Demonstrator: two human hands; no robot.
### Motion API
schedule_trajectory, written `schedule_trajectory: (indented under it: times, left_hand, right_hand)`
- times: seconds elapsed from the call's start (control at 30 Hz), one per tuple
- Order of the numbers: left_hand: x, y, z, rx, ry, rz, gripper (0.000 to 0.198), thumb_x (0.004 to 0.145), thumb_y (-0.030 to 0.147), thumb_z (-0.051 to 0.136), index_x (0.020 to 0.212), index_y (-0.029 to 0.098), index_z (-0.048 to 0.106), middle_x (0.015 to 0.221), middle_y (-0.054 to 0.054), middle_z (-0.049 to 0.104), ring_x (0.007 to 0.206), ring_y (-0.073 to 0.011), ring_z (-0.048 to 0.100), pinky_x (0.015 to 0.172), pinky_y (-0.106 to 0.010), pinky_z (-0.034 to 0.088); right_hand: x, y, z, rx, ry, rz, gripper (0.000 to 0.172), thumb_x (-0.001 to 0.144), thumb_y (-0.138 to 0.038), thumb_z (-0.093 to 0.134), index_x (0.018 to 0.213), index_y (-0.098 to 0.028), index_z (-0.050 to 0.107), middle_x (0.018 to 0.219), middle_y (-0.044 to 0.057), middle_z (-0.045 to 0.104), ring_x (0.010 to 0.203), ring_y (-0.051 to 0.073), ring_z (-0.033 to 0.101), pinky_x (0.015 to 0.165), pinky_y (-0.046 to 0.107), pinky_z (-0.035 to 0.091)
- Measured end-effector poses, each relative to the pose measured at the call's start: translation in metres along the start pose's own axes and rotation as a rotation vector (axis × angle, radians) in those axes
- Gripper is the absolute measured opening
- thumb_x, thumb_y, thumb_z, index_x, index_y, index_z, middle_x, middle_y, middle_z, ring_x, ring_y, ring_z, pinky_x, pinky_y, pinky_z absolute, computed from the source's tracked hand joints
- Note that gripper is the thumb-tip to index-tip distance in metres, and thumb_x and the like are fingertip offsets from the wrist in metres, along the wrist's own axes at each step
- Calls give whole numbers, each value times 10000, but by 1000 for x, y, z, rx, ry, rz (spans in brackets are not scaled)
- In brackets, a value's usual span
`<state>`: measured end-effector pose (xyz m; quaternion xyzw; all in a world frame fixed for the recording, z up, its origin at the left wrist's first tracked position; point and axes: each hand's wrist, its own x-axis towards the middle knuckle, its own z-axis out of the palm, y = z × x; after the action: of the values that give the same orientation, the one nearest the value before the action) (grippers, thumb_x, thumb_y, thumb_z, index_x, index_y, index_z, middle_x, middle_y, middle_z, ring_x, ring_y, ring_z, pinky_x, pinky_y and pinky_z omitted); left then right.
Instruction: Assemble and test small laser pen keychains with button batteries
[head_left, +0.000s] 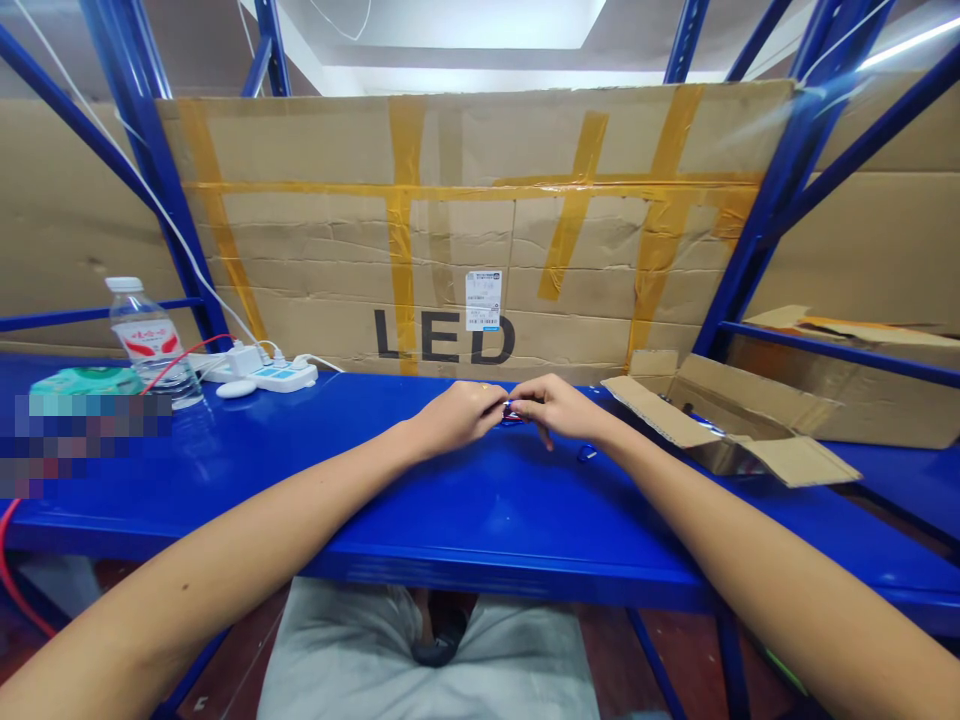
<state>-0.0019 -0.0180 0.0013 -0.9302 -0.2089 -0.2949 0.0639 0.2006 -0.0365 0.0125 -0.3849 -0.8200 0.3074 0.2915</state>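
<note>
My left hand (466, 415) and my right hand (553, 408) meet over the middle of the blue shelf. Between their fingertips is a small blue item with red and light bits (511, 413), mostly covered by the fingers. Both hands pinch at it, the left from its left side and the right from its right side. Its exact kind cannot be made out. On the shelf beneath my right wrist lies a small blue loop-shaped piece (586, 453), touched by neither hand.
An open cardboard box (750, 400) with blue and shiny pieces inside stands at right. Leftward are a water bottle (154, 345), a green packet (86, 381) and a white power strip (281, 375). A large taped carton (322, 260) stands behind the blue shelf (450, 520), between blue posts.
</note>
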Motion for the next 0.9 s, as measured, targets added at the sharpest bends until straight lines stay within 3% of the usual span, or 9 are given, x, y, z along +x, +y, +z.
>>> schedule_trajectory:
  times: [0.27,0.5,0.67,0.8,0.9]
  left_hand:
    - [0,-2,3,64,4,31,221,952,222,436,894,138,632,818,-87,675,740,-179,627,670,-266,407]
    - [1,-3,4,89,-11,37,217,958,228,428,897,143,618,824,-77,674,753,-177,636,687,-270,440]
    - [3,-6,8,75,135,-42,228,966,190,381,960,130,601,879,-95,675,816,-191,640,738,-307,482]
    - [5,0,7,-19,236,-45,199,913,152,441,1057,134,577,1001,-110,669,941,-209,629,842,-354,494]
    - [6,6,5,-66,195,0,418,798,168,596,1206,154,506,1150,-124,624,1086,-251,572,935,-404,469]
  right_hand:
    - [1,1,-3,133,-44,41,217,819,-348,583,782,-139,628,596,-41,484,335,102,520,297,226,402]
    - [3,3,-3,167,-68,62,282,807,-414,618,746,-142,576,592,-42,484,340,86,502,309,221,385]
    - [9,6,6,300,46,20,331,830,-467,607,725,-186,465,558,-57,475,365,69,422,349,222,365]
    - [17,12,18,477,101,-20,314,851,-468,589,787,-203,433,615,-34,550,462,102,497,477,256,438]
    - [21,15,24,595,150,-30,280,865,-440,574,815,-205,430,626,-16,583,541,132,558,568,280,459]
